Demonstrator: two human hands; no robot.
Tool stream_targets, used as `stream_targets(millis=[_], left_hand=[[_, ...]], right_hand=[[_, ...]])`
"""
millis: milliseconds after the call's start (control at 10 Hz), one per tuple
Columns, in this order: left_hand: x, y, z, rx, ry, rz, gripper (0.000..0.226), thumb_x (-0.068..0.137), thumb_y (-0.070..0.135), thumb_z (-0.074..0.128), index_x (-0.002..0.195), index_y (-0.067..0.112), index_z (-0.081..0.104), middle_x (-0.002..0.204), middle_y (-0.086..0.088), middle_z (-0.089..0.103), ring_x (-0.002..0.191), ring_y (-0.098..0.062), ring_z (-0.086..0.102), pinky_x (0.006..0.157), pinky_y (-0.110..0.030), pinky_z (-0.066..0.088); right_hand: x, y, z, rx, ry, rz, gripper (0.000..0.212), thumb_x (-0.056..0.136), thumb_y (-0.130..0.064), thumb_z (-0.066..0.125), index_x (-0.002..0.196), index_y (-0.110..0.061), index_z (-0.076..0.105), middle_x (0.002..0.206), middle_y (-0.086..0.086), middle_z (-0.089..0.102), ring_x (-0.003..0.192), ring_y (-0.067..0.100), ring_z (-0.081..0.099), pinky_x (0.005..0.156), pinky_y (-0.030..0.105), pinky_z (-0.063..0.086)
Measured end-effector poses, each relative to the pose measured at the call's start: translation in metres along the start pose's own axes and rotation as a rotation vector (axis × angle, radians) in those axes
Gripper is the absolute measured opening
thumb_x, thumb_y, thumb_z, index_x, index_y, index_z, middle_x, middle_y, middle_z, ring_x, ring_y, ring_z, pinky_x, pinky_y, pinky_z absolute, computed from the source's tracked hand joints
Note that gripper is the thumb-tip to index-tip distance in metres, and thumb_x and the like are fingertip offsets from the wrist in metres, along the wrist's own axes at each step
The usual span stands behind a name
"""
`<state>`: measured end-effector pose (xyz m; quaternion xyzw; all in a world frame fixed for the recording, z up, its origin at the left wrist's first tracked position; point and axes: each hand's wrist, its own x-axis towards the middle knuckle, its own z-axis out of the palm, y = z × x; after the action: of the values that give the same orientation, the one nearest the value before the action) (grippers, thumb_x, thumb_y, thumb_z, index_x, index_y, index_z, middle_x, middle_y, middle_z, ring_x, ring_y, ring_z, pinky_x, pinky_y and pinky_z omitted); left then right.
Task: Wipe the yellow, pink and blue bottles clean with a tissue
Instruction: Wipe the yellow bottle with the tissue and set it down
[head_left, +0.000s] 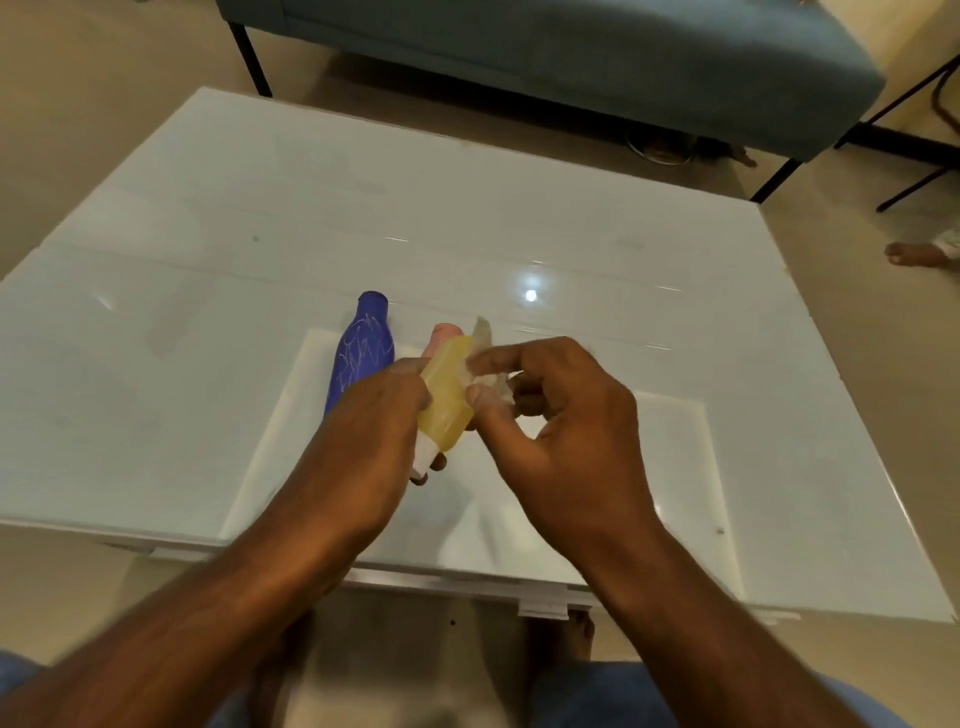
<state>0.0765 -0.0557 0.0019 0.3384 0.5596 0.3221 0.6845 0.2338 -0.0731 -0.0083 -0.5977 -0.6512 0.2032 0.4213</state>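
The step in hand was the wiping of the small translucent yellow plastic bottle (445, 396), held just below the centre of the frame, above the glossy white worktop (311, 218). To do it well, the bottle wanted a firm hold low down near its white cap, so the crumpled white tissue (485, 371) could run the length of the body while the bottle was turned a little between strokes, reaching every side. The left hand (363, 441) came in from the lower left, its grip closed round the bottle's lower part, cap end pointing down toward the person. The right hand (561, 415) reached from the lower right, forefinger and thumb pinching the tissue against the bottle's upper side. The dark blue bottle with white scribbles (361, 353) lay on the worktop left of centre, and the pink bottle (441, 338) lay just beside it, mostly hidden behind the yellow one; both apparently still awaited wiping.
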Motion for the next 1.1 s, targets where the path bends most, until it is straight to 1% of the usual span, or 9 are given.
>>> stream_targets(millis=[100,200,400,500,600,700,800,900,1100], left_hand=[[0.001,-0.007,0.004,0.224,0.079,0.227,0.042,0.094,0.055,0.039,0.082,0.02,0.06,0.063,-0.002,0.068,0.061,-0.02,0.067,0.068,-0.04,0.061],[-0.002,-0.009,0.006,0.376,0.052,0.343,0.047,0.094,0.05,0.039,0.103,0.012,0.066,0.089,-0.019,0.071,0.082,-0.041,0.069,0.079,-0.061,0.057],[-0.007,-0.012,0.008,0.154,0.189,0.172,0.042,0.101,0.052,0.036,0.101,0.022,0.066,0.086,-0.012,0.071,0.076,-0.024,0.067,0.072,-0.037,0.058],[-0.009,-0.009,0.009,0.214,0.192,0.213,0.073,0.081,0.077,0.017,0.1,0.031,0.069,0.088,-0.006,0.074,0.078,-0.016,0.071,0.062,-0.024,0.058],[-0.008,-0.013,0.01,0.227,0.208,0.214,0.076,0.072,0.08,0.014,0.107,0.036,0.065,0.096,-0.004,0.072,0.082,-0.019,0.071,0.067,-0.03,0.061],[-0.01,-0.013,0.012,0.226,0.185,0.265,0.065,0.087,0.072,0.018,0.076,0.036,0.071,0.073,0.007,0.075,0.075,-0.006,0.072,0.072,-0.028,0.06],[-0.007,-0.015,0.01,0.243,0.196,0.267,0.067,0.089,0.071,0.016,0.088,0.031,0.07,0.076,0.006,0.075,0.076,-0.006,0.072,0.068,-0.024,0.059],[-0.006,-0.015,0.014,0.213,0.223,0.188,0.069,0.071,0.077,0.017,0.105,0.033,0.058,0.092,-0.001,0.068,0.079,-0.018,0.069,0.068,-0.029,0.06],[-0.01,-0.015,0.012,0.281,0.179,0.311,0.087,0.077,0.075,0.011,0.092,0.01,0.068,0.076,-0.013,0.07,0.076,-0.02,0.071,0.058,-0.02,0.058]], right_hand=[[-0.01,-0.007,0.004,-0.064,-0.097,-0.173,0.015,0.09,-0.021,0.078,0.105,-0.019,0.078,0.099,-0.007,0.072,0.089,0.007,0.064,0.079,0.018,0.053],[0.0,0.005,0.0,-0.078,0.029,-0.053,0.013,0.092,-0.027,0.077,0.104,-0.023,0.08,0.099,-0.011,0.075,0.094,0.009,0.067,0.084,0.033,0.057],[-0.009,-0.012,0.003,-0.042,-0.028,-0.14,0.013,0.09,-0.021,0.073,0.101,-0.015,0.079,0.099,-0.003,0.073,0.092,0.014,0.068,0.077,0.036,0.059],[-0.008,-0.003,0.006,-0.077,-0.036,-0.157,0.01,0.091,-0.02,0.073,0.099,-0.017,0.079,0.098,-0.003,0.073,0.091,0.015,0.067,0.077,0.038,0.058],[-0.001,0.003,0.003,-0.069,0.032,-0.084,0.013,0.094,-0.023,0.071,0.102,-0.018,0.079,0.1,-0.003,0.072,0.093,0.015,0.067,0.08,0.041,0.059],[-0.016,-0.015,0.01,-0.124,-0.079,-0.278,0.013,0.089,-0.014,0.075,0.101,-0.013,0.08,0.099,-0.001,0.072,0.093,0.018,0.064,0.082,0.03,0.051],[-0.01,-0.011,0.01,-0.147,-0.103,-0.3,0.014,0.09,-0.017,0.073,0.103,-0.014,0.08,0.101,-0.001,0.073,0.095,0.019,0.063,0.084,0.026,0.048],[0.003,0.003,0.001,-0.179,0.011,-0.103,0.018,0.095,-0.026,0.068,0.106,-0.018,0.08,0.103,-0.002,0.073,0.098,0.018,0.064,0.085,0.04,0.056],[-0.01,-0.011,0.005,-0.19,-0.118,-0.357,0.012,0.091,-0.014,0.071,0.1,-0.015,0.079,0.099,-0.001,0.071,0.097,0.017,0.058,0.086,0.027,0.043]])
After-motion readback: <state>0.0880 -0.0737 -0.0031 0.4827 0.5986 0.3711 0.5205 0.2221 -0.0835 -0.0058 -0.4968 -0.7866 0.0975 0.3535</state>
